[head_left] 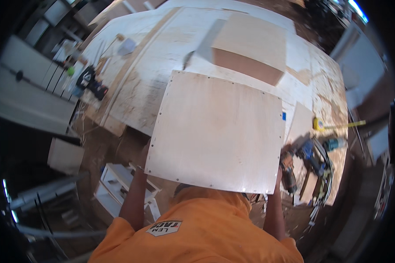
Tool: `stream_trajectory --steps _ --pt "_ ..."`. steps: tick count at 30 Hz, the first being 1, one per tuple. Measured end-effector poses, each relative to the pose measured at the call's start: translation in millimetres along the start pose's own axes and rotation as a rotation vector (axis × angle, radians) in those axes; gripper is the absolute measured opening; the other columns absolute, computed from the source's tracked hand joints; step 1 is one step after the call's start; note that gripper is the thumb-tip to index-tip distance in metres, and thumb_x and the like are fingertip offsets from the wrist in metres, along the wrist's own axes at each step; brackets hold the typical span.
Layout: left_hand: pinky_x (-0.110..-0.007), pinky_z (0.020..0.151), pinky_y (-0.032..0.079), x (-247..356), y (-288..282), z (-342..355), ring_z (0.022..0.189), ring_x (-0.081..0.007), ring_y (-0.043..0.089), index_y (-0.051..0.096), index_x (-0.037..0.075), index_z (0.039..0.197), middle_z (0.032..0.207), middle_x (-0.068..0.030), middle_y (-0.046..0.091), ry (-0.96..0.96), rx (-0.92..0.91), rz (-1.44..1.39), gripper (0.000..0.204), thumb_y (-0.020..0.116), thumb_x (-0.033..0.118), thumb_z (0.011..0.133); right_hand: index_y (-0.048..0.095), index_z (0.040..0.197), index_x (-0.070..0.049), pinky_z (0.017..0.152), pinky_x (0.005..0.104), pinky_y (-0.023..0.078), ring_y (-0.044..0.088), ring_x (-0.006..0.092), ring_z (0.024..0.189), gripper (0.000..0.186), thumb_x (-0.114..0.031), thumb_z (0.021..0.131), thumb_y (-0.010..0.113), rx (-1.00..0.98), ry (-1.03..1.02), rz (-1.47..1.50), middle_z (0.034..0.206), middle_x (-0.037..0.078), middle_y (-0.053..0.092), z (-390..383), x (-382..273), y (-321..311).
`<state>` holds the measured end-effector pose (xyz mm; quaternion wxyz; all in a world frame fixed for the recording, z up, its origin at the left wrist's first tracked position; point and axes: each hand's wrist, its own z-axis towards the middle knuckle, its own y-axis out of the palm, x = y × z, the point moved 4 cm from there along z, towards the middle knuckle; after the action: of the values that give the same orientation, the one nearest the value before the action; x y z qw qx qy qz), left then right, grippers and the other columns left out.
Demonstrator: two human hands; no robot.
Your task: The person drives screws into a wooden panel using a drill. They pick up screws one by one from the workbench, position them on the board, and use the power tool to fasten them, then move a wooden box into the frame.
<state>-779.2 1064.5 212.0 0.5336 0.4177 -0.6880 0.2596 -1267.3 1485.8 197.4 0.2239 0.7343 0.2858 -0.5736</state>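
A large, square, pale plywood panel (217, 136) is in front of my body, with dark fastener heads along its edges. I cannot tell whether it is one face of a box. My left hand (145, 151) grips its left edge, and most of the fingers are hidden behind it. At the lower right edge, my right hand (278, 177) holds the opposite side, its fingers largely out of sight too. Just beyond the panel, a closed-looking plywood box (250, 44) with a brownish side rests on the worktable (149, 65).
On the table's right lie a cordless drill (289, 173), a blue power tool (310, 155) with cables, and a yellow tape measure (319, 124). Another black power tool (91, 83) lies at the left. A white wooden frame (114, 188) stands low beside my left arm.
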Motion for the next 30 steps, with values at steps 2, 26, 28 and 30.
stream_trajectory --steps 2,26,28,30 --pt "-0.031 0.087 0.055 25.6 -11.4 -22.0 0.103 -0.0141 0.065 0.059 -0.002 0.134 0.119 -0.0072 0.069 -0.037 0.089 -0.038 0.045 0.049 0.033 0.108 0.063 0.12 0.005 0.07 0.0348 0.061 0.073 0.0232 0.082 0.031 -0.017 0.101 0.052 0.074 0.083 0.325 0.1 0.013 0.072 7.0 -3.3 27.5" --pt "-0.029 0.088 0.054 516.6 -132.3 128.7 0.104 -0.0163 0.067 0.061 -0.008 0.131 0.117 -0.0121 0.07 0.167 0.138 0.251 0.063 0.065 0.047 0.099 0.07 0.12 0.004 0.073 0.0323 0.055 0.065 0.0162 0.085 0.035 -0.019 0.102 0.049 -0.02 0.116 0.221 0.1 0.012 0.07 274.9 -98.5 574.1" --pt "-0.029 0.087 0.054 529.7 -126.6 175.7 0.103 -0.0161 0.067 0.061 -0.009 0.13 0.117 -0.0124 0.07 0.079 0.076 0.234 0.065 0.068 0.046 0.098 0.073 0.116 0.001 0.067 0.0306 0.051 0.06 0.0136 0.075 0.035 -0.017 0.101 0.048 0.101 0.032 -0.014 0.092 0.009 0.069 271.8 -112.5 571.4" --pt "-0.03 0.09 0.055 557.3 -131.1 209.6 0.1 -0.0164 0.07 0.058 -0.007 0.136 0.117 -0.0119 0.071 0.058 0.074 0.476 0.061 0.067 0.042 0.1 0.075 0.113 -0.001 0.053 0.0294 0.04 0.046 0.0094 0.055 0.033 -0.016 0.1 0.047 0.152 -0.036 0.044 0.07 0.001 0.058 251.1 -125.3 579.7"
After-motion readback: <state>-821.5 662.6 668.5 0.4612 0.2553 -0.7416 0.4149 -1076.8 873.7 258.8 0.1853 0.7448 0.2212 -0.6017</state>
